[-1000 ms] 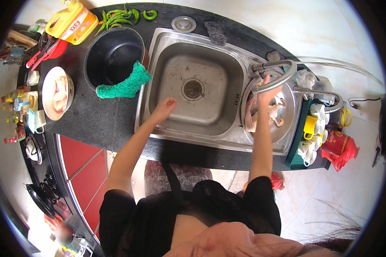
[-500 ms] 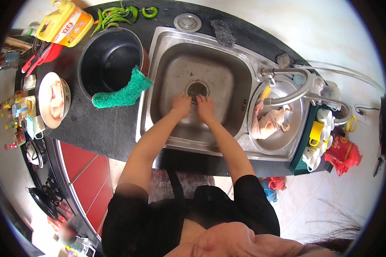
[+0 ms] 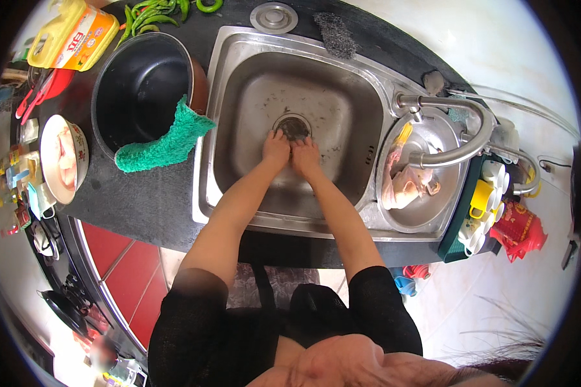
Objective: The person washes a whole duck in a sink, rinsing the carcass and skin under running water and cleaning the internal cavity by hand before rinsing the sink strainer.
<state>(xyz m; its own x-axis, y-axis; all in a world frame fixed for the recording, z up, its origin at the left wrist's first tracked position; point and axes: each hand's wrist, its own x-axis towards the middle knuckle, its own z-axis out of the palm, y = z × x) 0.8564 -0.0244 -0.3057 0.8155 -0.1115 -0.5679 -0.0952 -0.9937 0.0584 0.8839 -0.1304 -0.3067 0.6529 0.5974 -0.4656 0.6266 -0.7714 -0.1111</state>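
Observation:
Both of my hands are down in the large steel sink basin [image 3: 239, 103], side by side at the near edge of the round drain [image 3: 295, 124]. My left hand [image 3: 277, 149] has its fingers stretched toward the drain's left rim. Close beside it, my right hand [image 3: 305, 156] reaches the lower right rim, fingers also extended. I see nothing held in either hand, though the fingertips are small and partly hard to make out. The drain looks dark inside, and small dark bits lie scattered on the basin floor around it.
Left of the sink stands a black pot [image 3: 142, 84] with a green cloth [image 3: 164, 145] over its rim. Beyond are a bowl of meat [image 3: 81, 155], green peppers [image 3: 150, 14] and a yellow jug [image 3: 77, 39]. The right basin holds raw poultry [image 3: 407, 184] beneath a curved faucet [image 3: 481, 119].
My hands have come closer together and now sit against the drain's near rim, fingers stretched further. The whole view has shifted slightly, with the counter items appearing further left.

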